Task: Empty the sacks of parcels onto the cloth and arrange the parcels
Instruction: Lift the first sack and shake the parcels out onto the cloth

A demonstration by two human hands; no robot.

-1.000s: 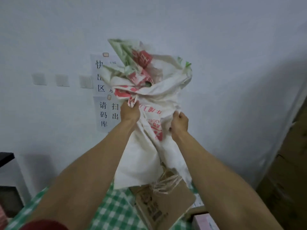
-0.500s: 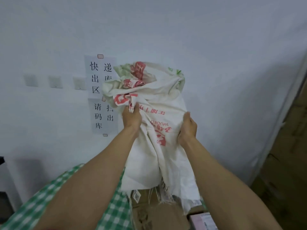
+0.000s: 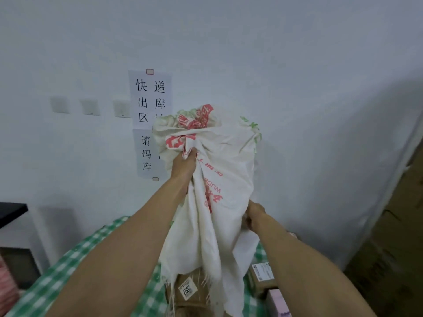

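A white woven sack [image 3: 219,175] with red and green print hangs upside down in front of me, its frayed mouth pointing down. My left hand [image 3: 184,167] grips a bunched fold high on the sack. Lower on its right side, my right hand [image 3: 253,217] grips the fabric. Under the mouth lies a brown cardboard parcel [image 3: 192,291] with a white label. More parcels lie at the lower right: a brown box [image 3: 263,280] and a pink one [image 3: 277,303]. All rest on a green-and-white checked cloth [image 3: 75,266].
A white wall [image 3: 297,88] with paper signs [image 3: 148,104] and switch plates stands close ahead. Stacked cardboard boxes [image 3: 393,248] rise at the right. A black surface [image 3: 11,211] and a dark cabinet opening sit at the left edge.
The sack has come down lower over the cloth. My right hand slid down the sack's side, and more parcels now show beneath the mouth.
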